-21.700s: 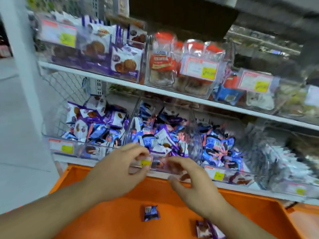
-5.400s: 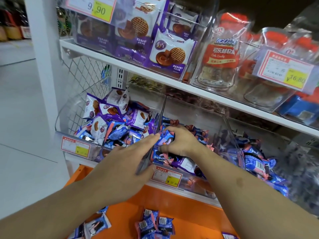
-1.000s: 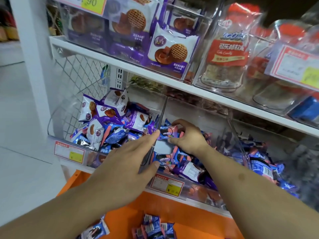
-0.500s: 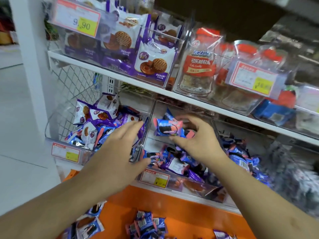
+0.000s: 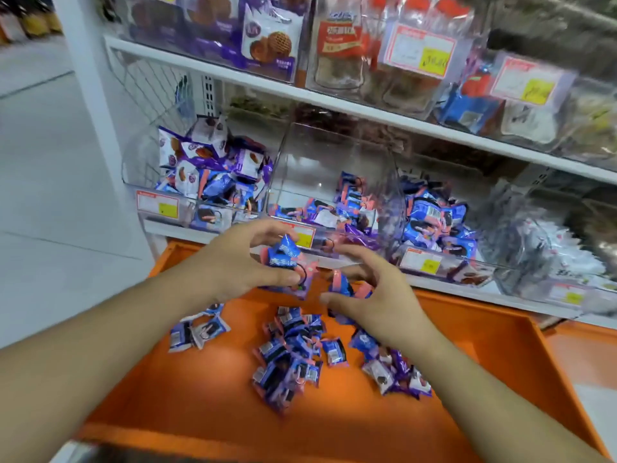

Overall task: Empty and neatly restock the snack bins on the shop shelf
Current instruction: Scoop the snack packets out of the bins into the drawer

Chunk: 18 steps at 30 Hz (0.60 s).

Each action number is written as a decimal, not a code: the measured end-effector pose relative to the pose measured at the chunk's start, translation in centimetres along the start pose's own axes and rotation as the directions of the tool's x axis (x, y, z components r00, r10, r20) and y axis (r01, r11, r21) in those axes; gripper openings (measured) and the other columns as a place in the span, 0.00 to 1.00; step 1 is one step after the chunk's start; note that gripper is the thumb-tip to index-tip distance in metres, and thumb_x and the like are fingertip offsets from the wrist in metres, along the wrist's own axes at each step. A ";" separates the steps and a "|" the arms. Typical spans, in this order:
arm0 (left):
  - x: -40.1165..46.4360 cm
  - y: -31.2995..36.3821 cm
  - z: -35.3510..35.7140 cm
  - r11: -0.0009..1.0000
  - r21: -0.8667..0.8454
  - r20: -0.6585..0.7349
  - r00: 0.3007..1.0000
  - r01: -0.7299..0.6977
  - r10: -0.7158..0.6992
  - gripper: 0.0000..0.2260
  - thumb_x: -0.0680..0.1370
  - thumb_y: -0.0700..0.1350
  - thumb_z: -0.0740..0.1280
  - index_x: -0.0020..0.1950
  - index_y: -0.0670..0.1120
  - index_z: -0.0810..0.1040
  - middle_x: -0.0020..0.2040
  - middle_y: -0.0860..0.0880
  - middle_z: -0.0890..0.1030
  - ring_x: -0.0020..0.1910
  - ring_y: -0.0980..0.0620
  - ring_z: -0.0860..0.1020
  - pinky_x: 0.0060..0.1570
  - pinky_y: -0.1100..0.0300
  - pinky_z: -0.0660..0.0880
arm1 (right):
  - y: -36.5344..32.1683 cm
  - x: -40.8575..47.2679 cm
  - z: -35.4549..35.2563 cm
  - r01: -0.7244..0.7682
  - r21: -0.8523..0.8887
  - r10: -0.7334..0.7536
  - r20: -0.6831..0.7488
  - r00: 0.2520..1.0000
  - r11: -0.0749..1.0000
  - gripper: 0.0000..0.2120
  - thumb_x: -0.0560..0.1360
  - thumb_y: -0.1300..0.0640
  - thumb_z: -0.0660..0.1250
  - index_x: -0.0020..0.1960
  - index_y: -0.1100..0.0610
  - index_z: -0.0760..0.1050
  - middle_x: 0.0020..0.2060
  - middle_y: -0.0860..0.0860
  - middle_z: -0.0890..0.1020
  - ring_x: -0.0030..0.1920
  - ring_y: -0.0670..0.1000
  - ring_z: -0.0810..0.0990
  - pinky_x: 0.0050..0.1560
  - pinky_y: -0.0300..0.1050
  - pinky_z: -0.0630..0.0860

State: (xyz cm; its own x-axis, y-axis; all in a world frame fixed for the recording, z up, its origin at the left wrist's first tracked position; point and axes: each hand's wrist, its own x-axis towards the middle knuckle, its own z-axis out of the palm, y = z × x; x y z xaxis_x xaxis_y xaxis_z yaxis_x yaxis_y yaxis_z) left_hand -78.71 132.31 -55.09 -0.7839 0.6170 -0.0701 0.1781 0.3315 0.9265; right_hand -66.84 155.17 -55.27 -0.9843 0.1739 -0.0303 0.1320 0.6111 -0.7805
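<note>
Over the orange crate (image 5: 484, 355), my left hand (image 5: 233, 262) grips a few blue-and-pink snack packets (image 5: 286, 259). Just to the right, my right hand (image 5: 377, 299) curls its fingers round another blue-and-pink packet (image 5: 344, 286). Below both hands a loose pile of the same packets (image 5: 290, 359) lies on the crate floor. The clear middle bin (image 5: 334, 162) on the lower shelf is mostly bare, with some packets (image 5: 347, 205) left at its front right. Neither hand touches the bin.
A left bin (image 5: 207, 175) is heaped with purple-and-white biscuit packets. A right bin (image 5: 434, 218) holds blue packets. The upper shelf (image 5: 334, 105) carries boxes and clear tubs with price tags. Grey floor lies to the left.
Both hands have come down out of the middle bin to just above the orange crate, carrying packets. The view has tilted down, showing the pile in the crate.
</note>
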 end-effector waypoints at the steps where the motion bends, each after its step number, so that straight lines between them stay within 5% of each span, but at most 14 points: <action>1: -0.3 -1.4 0.6 0.998 0.043 0.007 0.999 0.039 -0.039 0.23 0.69 0.47 0.83 0.60 0.58 0.81 0.59 0.60 0.82 0.60 0.74 0.75 0.52 0.74 0.72 | 1.7 -0.2 0.7 -0.067 -0.020 0.067 0.015 0.998 0.998 0.26 0.69 0.48 0.83 0.64 0.42 0.78 0.43 0.39 0.83 0.48 0.36 0.82 0.47 0.33 0.74; 4: -0.6 -6.5 3.3 0.978 0.159 0.034 0.989 0.135 -0.143 0.25 0.69 0.46 0.84 0.62 0.57 0.79 0.59 0.60 0.80 0.62 0.67 0.77 0.54 0.75 0.72 | 6.4 -0.6 3.0 -0.222 -0.076 0.226 0.051 0.973 0.972 0.11 0.72 0.43 0.80 0.45 0.44 0.79 0.38 0.40 0.80 0.39 0.38 0.79 0.43 0.44 0.76; 7: 0.1 -10.8 5.9 0.947 0.242 0.044 0.973 0.211 -0.228 0.26 0.69 0.50 0.83 0.62 0.60 0.77 0.59 0.60 0.80 0.62 0.60 0.78 0.61 0.64 0.74 | 10.0 0.1 5.8 -0.315 -0.080 0.320 0.067 0.945 0.946 0.18 0.76 0.44 0.77 0.34 0.47 0.73 0.27 0.38 0.75 0.27 0.42 0.71 0.29 0.38 0.61; 11: 1.2 -15.4 9.6 0.931 0.212 0.047 0.948 0.298 -0.314 0.26 0.72 0.53 0.81 0.66 0.55 0.77 0.59 0.60 0.79 0.60 0.58 0.78 0.55 0.67 0.71 | 15.4 1.2 10.2 -0.481 0.080 0.476 0.073 0.877 0.873 0.19 0.75 0.41 0.76 0.40 0.56 0.77 0.26 0.52 0.73 0.25 0.49 0.67 0.29 0.46 0.63; 15: 2.8 -20.1 13.0 0.917 0.209 0.059 0.932 0.340 -0.359 0.27 0.73 0.53 0.80 0.69 0.52 0.77 0.60 0.58 0.79 0.58 0.61 0.76 0.43 0.84 0.64 | 19.3 2.3 13.9 -0.623 0.237 0.624 0.077 0.777 0.746 0.19 0.74 0.41 0.77 0.41 0.55 0.75 0.23 0.45 0.70 0.26 0.50 0.68 0.29 0.45 0.66; 18: 4.2 -22.1 14.5 0.916 0.164 0.074 0.921 0.366 -0.381 0.30 0.72 0.48 0.81 0.71 0.48 0.75 0.57 0.59 0.79 0.55 0.64 0.78 0.43 0.83 0.66 | 22.3 3.3 15.8 -0.724 0.467 0.734 0.205 0.648 0.509 0.34 0.66 0.29 0.75 0.54 0.58 0.80 0.42 0.55 0.83 0.44 0.60 0.83 0.45 0.60 0.83</action>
State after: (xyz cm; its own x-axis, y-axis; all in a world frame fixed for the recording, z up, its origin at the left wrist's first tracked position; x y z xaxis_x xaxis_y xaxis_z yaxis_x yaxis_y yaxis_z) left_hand -77.38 137.91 -81.24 -0.7461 0.4950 -0.4453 -0.0261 0.6466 0.7624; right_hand -69.01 157.21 -82.65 -0.5647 0.4030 -0.7202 0.7247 -0.1754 -0.6664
